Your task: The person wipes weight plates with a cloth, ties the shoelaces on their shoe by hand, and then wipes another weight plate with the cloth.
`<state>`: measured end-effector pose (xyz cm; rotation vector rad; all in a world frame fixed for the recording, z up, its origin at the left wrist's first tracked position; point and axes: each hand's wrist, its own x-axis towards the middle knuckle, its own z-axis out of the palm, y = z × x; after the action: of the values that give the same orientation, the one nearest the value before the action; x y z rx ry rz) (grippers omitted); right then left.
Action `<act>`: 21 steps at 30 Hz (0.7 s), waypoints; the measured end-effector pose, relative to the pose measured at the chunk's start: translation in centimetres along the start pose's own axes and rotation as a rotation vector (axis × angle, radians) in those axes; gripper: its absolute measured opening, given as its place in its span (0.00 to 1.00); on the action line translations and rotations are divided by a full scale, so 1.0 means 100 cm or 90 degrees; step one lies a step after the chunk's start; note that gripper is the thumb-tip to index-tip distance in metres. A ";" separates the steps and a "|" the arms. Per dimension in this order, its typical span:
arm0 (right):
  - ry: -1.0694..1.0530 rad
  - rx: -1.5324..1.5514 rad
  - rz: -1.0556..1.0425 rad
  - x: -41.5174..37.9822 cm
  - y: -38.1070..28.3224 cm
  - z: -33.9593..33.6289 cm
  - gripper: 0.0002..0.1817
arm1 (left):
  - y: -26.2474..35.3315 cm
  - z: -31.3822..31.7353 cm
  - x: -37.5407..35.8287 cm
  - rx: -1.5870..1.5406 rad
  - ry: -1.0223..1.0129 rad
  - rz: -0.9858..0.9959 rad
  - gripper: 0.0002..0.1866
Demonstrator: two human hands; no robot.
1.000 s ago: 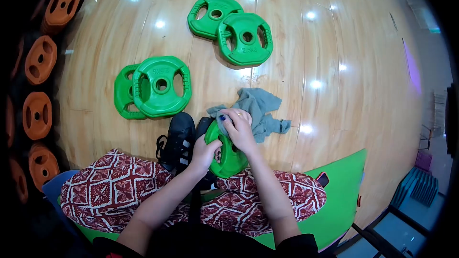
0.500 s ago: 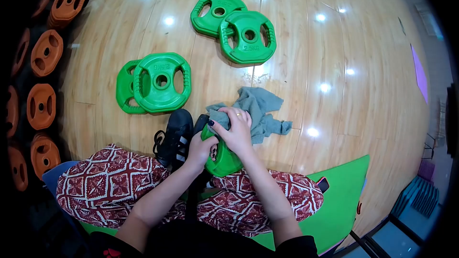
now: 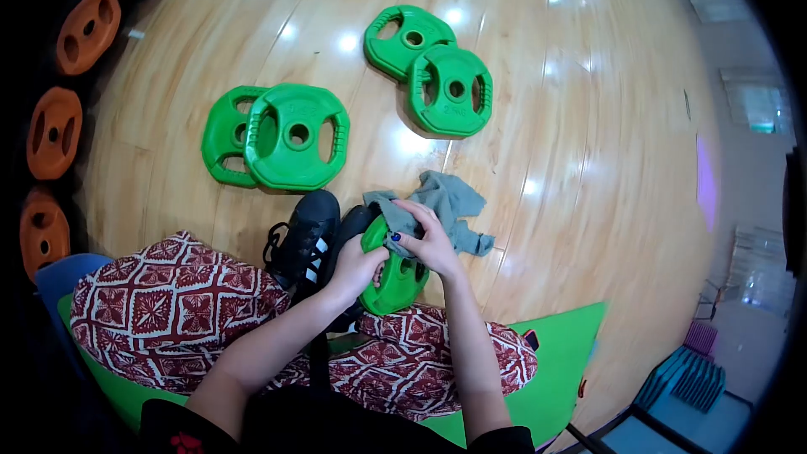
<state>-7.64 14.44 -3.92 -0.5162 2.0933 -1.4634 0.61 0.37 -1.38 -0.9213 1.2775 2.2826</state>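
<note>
Between my knees a green weight plate [image 3: 395,290] stands tilted on edge. My left hand [image 3: 360,266] grips it through a handle opening, fingers wrapped around the rim. A grey-green cloth [image 3: 450,199] is bunched under my right hand [image 3: 429,240], which presses it onto the plate's upper edge. The rest of the cloth trails onto the floor to the right. Just left of the plate are my black shoes [image 3: 307,231] with white stripes.
Two overlapping green plates [image 3: 294,170] lie ahead on the left, two more [image 3: 454,118] farther ahead. Orange plates [image 3: 55,136] are racked along the left. A green mat [image 3: 555,345] lies under me, with a phone [image 3: 531,339] by my right knee.
The view has turned slightly. My right hand has shifted the cloth along the plate's top edge, uncovering more of its right side. My left hand keeps its hold.
</note>
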 end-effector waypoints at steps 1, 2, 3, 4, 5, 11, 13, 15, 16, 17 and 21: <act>0.021 -0.004 0.017 0.001 0.002 0.002 0.28 | -0.002 0.000 0.001 0.009 -0.010 0.023 0.04; 0.042 -0.007 0.037 0.000 0.003 0.004 0.27 | -0.003 -0.001 0.002 0.000 -0.007 0.024 0.04; 0.055 -0.018 0.030 0.000 0.006 0.005 0.27 | -0.005 -0.001 0.003 0.009 -0.008 0.032 0.04; 0.050 -0.026 0.029 0.000 0.009 0.006 0.27 | -0.006 -0.002 0.004 0.018 -0.010 0.041 0.04; 0.065 -0.011 0.040 -0.001 0.014 0.008 0.26 | -0.008 -0.002 0.004 0.018 -0.007 0.051 0.04; 0.118 0.007 0.081 0.002 0.020 0.015 0.22 | -0.008 -0.001 0.007 0.053 -0.003 0.082 0.05; 0.191 0.060 0.126 0.006 0.022 0.023 0.17 | -0.009 -0.001 0.008 0.061 0.003 0.086 0.05; 0.202 -0.009 0.128 0.013 0.019 0.030 0.14 | -0.013 -0.002 0.009 0.059 -0.003 0.084 0.05; 0.214 -0.073 0.129 0.016 0.015 0.032 0.11 | -0.013 -0.001 0.009 0.059 -0.003 0.085 0.05; 0.211 -0.020 0.173 0.017 0.009 0.031 0.15 | -0.012 -0.001 0.008 0.048 0.003 0.077 0.05; 0.132 0.057 0.149 0.012 0.006 0.022 0.17 | -0.015 -0.002 0.008 0.040 0.000 0.085 0.04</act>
<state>-7.22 12.31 -5.34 -0.0831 2.1465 -1.5168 0.99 1.01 -2.94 -0.8385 1.4428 2.3264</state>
